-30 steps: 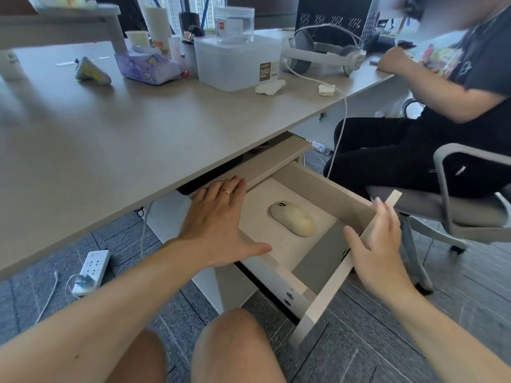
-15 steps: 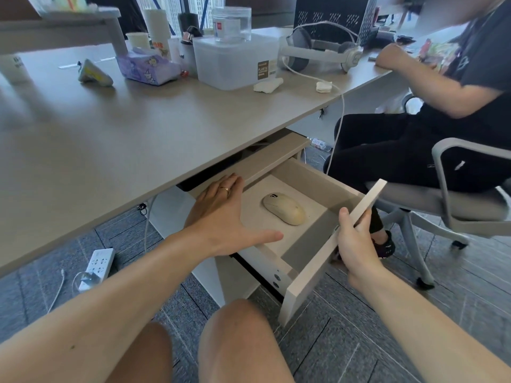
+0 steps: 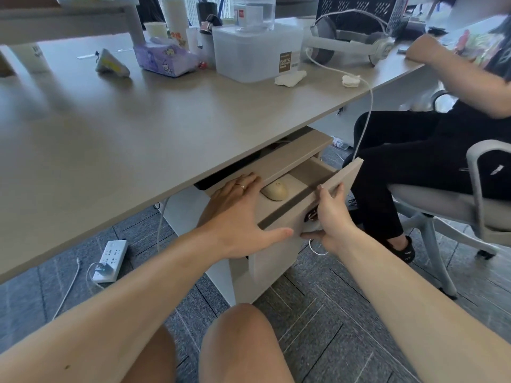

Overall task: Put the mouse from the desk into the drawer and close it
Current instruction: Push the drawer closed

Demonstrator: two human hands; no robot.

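Both forearms are bare, with no sleeves in view. The left hand wears a thin gold-coloured ring on one finger; the right hand wears nothing. Below the hands, two bare knees show, with no trouser cloth visible.

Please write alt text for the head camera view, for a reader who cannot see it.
A cream mouse lies inside a partly open drawer under a desk. The right hand grips the drawer front; the left hand rests flat by it.
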